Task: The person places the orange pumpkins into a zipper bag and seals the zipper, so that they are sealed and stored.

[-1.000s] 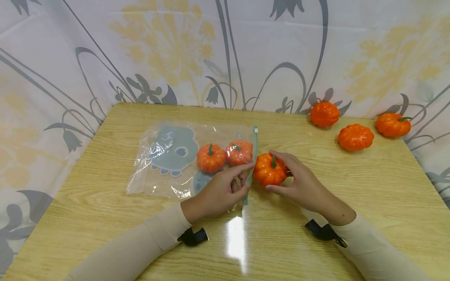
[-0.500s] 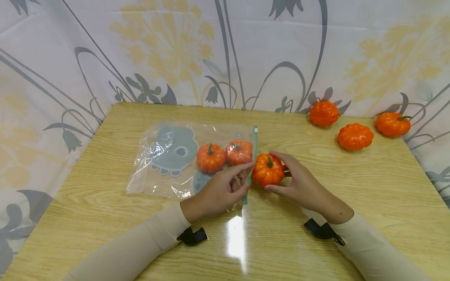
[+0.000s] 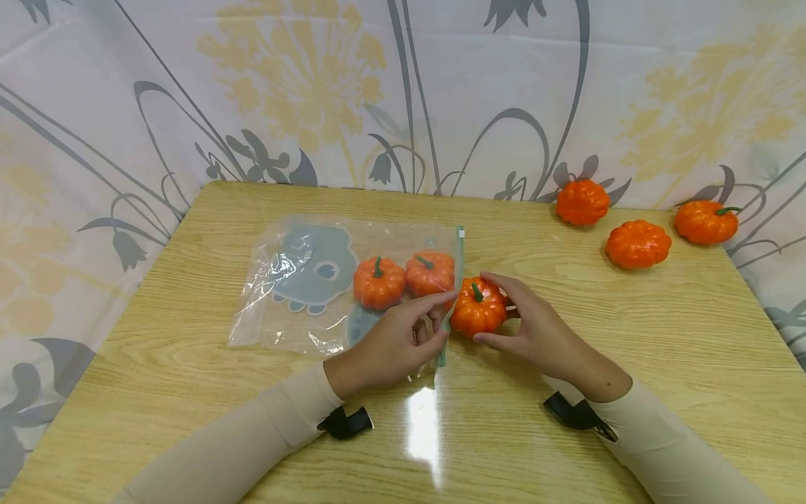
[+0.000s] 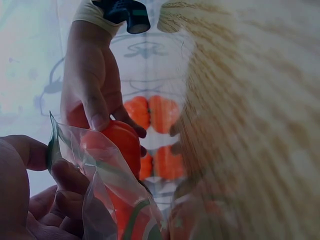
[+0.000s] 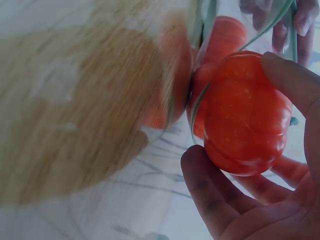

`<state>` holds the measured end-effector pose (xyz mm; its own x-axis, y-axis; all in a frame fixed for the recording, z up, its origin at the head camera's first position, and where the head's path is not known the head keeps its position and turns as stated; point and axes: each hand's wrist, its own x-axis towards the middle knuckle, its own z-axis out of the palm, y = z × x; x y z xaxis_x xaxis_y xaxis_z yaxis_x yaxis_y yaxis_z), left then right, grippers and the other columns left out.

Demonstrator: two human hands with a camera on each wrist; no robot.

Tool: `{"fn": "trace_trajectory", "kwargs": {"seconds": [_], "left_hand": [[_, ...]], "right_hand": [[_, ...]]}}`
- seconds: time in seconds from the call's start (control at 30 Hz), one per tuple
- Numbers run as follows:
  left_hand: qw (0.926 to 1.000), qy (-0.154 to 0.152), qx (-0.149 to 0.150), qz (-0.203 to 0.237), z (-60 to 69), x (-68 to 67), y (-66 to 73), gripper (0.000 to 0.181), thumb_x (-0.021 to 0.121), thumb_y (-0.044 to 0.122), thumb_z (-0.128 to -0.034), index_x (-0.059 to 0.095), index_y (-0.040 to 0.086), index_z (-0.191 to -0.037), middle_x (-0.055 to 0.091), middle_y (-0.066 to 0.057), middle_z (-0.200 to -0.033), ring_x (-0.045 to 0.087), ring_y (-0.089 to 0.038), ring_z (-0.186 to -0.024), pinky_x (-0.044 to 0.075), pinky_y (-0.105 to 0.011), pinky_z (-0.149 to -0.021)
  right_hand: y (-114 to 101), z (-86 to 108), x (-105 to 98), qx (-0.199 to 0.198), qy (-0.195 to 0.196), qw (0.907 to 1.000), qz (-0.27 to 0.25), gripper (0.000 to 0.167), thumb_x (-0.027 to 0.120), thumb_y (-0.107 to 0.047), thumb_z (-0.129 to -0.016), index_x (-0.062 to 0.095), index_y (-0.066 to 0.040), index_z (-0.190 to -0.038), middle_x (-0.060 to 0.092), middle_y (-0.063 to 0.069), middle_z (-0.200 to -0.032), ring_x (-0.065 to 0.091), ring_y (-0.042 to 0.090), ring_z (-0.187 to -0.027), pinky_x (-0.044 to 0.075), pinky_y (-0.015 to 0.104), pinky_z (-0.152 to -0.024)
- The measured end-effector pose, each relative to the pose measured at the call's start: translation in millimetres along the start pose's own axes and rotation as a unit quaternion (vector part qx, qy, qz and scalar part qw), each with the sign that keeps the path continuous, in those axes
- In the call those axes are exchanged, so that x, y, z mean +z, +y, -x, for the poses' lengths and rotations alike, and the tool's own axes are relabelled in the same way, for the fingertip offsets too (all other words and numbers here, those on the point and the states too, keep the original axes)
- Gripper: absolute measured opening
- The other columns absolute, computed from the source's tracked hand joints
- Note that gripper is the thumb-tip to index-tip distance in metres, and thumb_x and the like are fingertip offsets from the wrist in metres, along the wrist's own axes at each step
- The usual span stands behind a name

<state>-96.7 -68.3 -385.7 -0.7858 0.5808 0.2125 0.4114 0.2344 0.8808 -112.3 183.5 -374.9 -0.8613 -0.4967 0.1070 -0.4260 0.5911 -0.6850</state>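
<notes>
The left hand (image 3: 389, 343), mid-frame in the head view, pinches the bag (image 3: 283, 329) by its green rim (image 3: 460, 259). To its right, the right hand (image 3: 544, 329) grips a pumpkin (image 3: 480, 309) at the bag's mouth, its left edge behind the rim. Two pumpkins (image 3: 379, 283) lie inside; three more (image 3: 638, 245) sit at upper right on the table (image 3: 535, 241).

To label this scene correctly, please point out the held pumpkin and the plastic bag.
Held pumpkin (image 5: 248, 114), right wrist view, on its ribbed side.
Plastic bag (image 3: 310, 260), head view, on its printed figure.
</notes>
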Motion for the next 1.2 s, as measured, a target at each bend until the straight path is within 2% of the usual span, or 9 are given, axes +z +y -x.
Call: {"fn": "trace_trajectory", "kwargs": {"seconds": [0.37, 0.6, 0.73, 0.9, 1.2], "left_hand": [[1.0000, 0.000, 0.005, 0.003, 0.5, 0.4, 1.9, 0.054, 0.060, 0.004, -0.0956, 0.046, 0.005, -0.148, 0.057, -0.004, -0.095, 0.047, -0.002, -0.059, 0.046, -0.019, -0.053], [0.9998, -0.006, 0.017, -0.004, 0.8, 1.0, 2.0, 0.053, 0.060, 0.004, -0.0950, 0.047, 0.003, -0.146, 0.059, -0.006, -0.096, 0.049, -0.002, -0.060, 0.048, -0.019, -0.055], [0.9997, -0.004, 0.023, -0.006, 1.3, 1.6, 0.7, 0.053, 0.061, 0.004, -0.0948, 0.047, 0.003, -0.146, 0.059, -0.006, -0.095, 0.049, -0.001, -0.061, 0.048, -0.019, -0.055], [0.9997, -0.005, 0.024, -0.006, 0.8, 1.8, 0.4, 0.054, 0.061, 0.004, -0.0947, 0.047, 0.003, -0.147, 0.059, -0.007, -0.094, 0.048, 0.000, -0.059, 0.048, -0.019, -0.054], [0.9993, -0.009, 0.025, -0.028, 0.7, 0.3, 1.2, 0.053, 0.061, 0.007, -0.0958, 0.047, 0.005, -0.147, 0.060, -0.005, -0.093, 0.049, -0.001, -0.061, 0.048, -0.018, -0.057]], "right_hand": [[-0.7, 1.3, 2.8, 0.012, -0.011, 0.9999, 0.001, 0.085, 0.085, -0.014, -0.079, 0.037, -0.001, -0.148, 0.049, 0.018, -0.144, 0.065, 0.028, -0.107, 0.059, 0.037, -0.085], [-0.9, 2.7, 4.1, -0.021, -0.003, 0.9997, 0.009, 0.079, 0.085, -0.015, -0.080, 0.043, -0.002, -0.146, 0.049, 0.017, -0.142, 0.060, 0.028, -0.115, 0.058, 0.038, -0.088], [-1.0, 1.7, 4.3, -0.026, -0.001, 0.9995, 0.018, 0.081, 0.086, -0.013, -0.078, 0.044, -0.004, -0.147, 0.048, 0.016, -0.142, 0.061, 0.028, -0.115, 0.058, 0.038, -0.088], [-1.8, -0.8, 2.6, -0.023, -0.006, 0.9995, 0.021, 0.081, 0.086, -0.012, -0.078, 0.044, -0.004, -0.147, 0.049, 0.016, -0.141, 0.063, 0.028, -0.113, 0.058, 0.038, -0.088], [-1.2, -6.7, 0.6, -0.028, -0.016, 0.9990, 0.030, 0.082, 0.085, -0.015, -0.079, 0.043, -0.003, -0.148, 0.052, 0.015, -0.141, 0.063, 0.019, -0.101, 0.059, 0.036, -0.083]]}}
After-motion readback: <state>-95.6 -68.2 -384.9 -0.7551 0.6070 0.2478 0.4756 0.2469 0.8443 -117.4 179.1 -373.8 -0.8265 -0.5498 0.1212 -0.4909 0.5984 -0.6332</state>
